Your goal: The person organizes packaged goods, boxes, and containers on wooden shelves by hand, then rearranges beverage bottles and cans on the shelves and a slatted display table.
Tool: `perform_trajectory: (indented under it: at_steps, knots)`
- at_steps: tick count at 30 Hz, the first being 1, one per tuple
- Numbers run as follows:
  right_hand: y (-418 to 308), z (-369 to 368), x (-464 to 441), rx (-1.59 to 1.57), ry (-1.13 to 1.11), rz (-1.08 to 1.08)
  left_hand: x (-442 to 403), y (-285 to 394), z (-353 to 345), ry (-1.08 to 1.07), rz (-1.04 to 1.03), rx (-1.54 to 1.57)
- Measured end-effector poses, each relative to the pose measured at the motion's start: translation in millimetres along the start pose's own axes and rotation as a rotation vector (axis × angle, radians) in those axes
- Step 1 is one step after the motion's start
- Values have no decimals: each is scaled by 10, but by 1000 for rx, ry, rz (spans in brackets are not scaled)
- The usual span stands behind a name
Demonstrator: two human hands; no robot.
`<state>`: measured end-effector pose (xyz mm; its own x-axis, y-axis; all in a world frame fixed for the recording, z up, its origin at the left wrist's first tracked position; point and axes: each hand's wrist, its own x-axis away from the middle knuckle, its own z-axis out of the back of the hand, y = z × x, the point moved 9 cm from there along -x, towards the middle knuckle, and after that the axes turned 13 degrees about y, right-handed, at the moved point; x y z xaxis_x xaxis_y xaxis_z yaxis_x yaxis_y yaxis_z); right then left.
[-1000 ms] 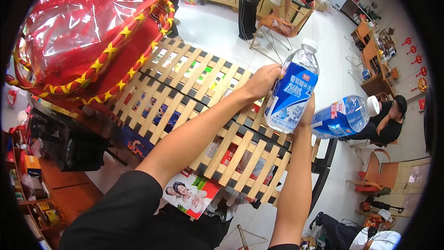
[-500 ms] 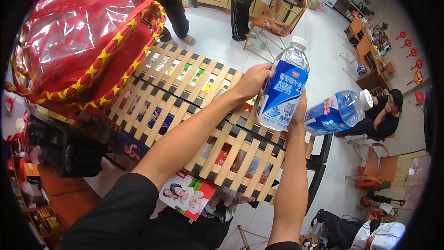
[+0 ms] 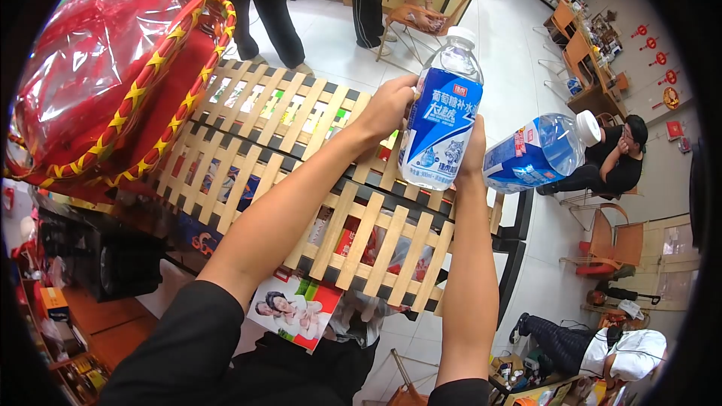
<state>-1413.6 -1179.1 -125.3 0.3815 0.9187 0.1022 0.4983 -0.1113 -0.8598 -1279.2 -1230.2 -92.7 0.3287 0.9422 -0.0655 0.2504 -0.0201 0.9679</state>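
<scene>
A clear plastic drink bottle (image 3: 444,116) with a blue and white label and a white cap is between my hands. My left hand (image 3: 391,109) grips its left side, with the fingers partly hidden behind it. My right hand (image 3: 472,146) closes on its right side; those fingers are mostly hidden too. Just right of that hand is a second, matching bottle (image 3: 534,154), which leans to the right in the view. I cannot tell whether my right hand touches it. Both bottles are over the right end of a slatted wooden table (image 3: 301,188).
A red basket (image 3: 169,98) with yellow-crossed trim and clear wrapping stands at the table's left. Packages show beneath the slats. A leaflet (image 3: 293,312) hangs at the near edge. Several people are around, one bending over a chair (image 3: 414,26), another seated (image 3: 620,154) at right.
The whole view has shifted, so the table, basket and bottles appear higher and farther left. My hands keep their hold on the bottle. More of the standing person at the back left shows.
</scene>
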Motion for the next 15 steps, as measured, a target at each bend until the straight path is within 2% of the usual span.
perform_trajectory:
  at_steps: [4,5,15]
  knots:
    - [-67,-21,27,94,14,50,17,74,-26,0,-6,2]
    - [-76,-40,36,82,35,55,48,2,-15,-6,96,50]
    - [-74,-91,33,36,18,58,4,-54,-19,-91,58,-84]
